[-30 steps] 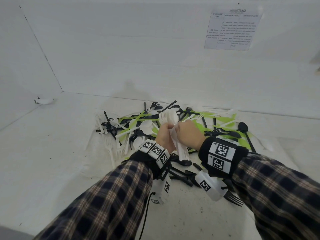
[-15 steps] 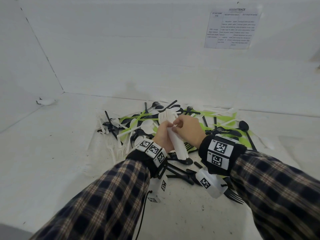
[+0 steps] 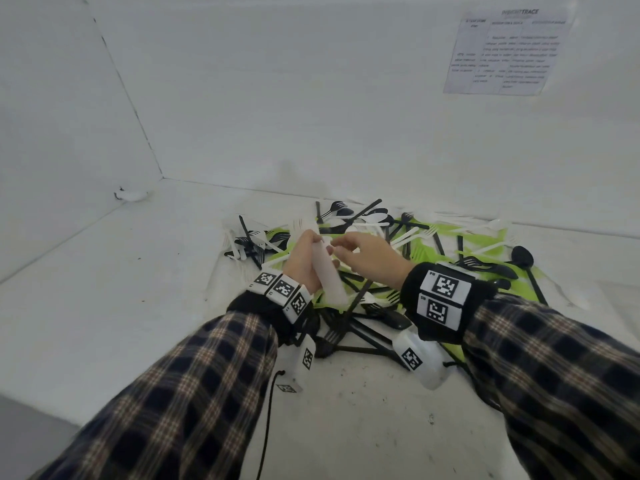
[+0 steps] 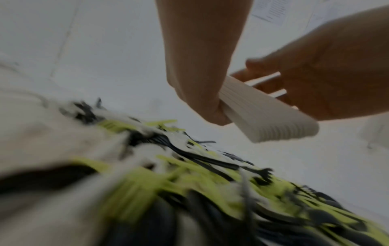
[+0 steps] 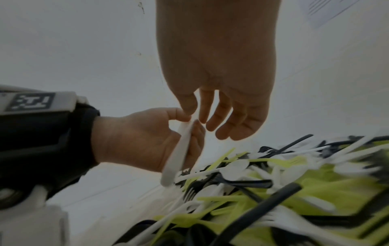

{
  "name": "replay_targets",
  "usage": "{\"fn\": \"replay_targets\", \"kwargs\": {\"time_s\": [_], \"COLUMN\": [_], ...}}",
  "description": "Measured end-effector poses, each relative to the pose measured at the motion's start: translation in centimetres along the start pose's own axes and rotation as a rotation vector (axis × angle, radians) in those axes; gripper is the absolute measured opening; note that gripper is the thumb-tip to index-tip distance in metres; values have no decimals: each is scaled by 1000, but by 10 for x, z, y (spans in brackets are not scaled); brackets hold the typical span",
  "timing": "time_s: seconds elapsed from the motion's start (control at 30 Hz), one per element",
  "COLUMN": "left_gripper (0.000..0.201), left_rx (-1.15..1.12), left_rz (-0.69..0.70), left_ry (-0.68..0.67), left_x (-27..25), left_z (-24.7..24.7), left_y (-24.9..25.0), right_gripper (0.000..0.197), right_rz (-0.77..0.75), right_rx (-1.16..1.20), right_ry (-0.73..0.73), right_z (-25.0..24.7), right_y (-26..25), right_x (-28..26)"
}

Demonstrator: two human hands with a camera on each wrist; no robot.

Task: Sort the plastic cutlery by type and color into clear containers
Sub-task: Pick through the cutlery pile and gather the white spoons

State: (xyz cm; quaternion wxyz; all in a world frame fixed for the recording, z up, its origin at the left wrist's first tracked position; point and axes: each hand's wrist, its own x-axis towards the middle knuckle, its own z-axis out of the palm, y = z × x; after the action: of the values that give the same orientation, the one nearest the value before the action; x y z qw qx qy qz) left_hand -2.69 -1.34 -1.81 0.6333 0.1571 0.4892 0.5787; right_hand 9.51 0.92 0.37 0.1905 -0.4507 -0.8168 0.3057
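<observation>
The head view is bright and even, with soft light all over the white walls (image 3: 311, 98) and floor. Shadows are faint and grey, with no shiny glare. The wide lens bends the wall corner line and stretches the plaid sleeves (image 3: 173, 410) at the bottom edges. The paper sheet (image 3: 505, 51) on the wall is too fuzzy to read. Both wrist views are dimmer and look grey. In the left wrist view the cutlery pile (image 4: 189, 183) is very smeared and blurry, worst at the bottom left. In the right wrist view the pile (image 5: 294, 191) is smeared too, and the hands look dark against the light wall behind them
</observation>
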Motion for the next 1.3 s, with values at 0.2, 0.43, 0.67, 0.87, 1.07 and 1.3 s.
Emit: {"fn": "replay_targets", "kwargs": {"time_s": [0.2, 0.43, 0.67, 0.87, 1.07, 1.3], "left_gripper": [14, 22, 12, 13, 20, 25], "left_rx": [86, 87, 106, 140, 135, 132], "left_rz": [37, 14, -101, -129, -115, -126], "left_ry": [206, 256, 208, 153, 171, 173], "left_x": [-11, -19, -14, -11, -9, -6], "left_z": [-49, -63, -64, -64, -72, -77], "left_y": [37, 36, 37, 41, 49, 54], "right_gripper": [33, 40, 29, 39, 17, 39], "right_rz": [12, -73, 98, 259, 461, 295], "right_rx": [-225, -539, -507, -426, -92, -297], "right_ry": [-174, -518, -270, -239, -243, -274], "right_z": [32, 67, 92, 87, 54, 29], "right_y": [-8, -20, -15, -22, -21, -25], "right_x": [14, 23, 34, 36, 33, 31]}}
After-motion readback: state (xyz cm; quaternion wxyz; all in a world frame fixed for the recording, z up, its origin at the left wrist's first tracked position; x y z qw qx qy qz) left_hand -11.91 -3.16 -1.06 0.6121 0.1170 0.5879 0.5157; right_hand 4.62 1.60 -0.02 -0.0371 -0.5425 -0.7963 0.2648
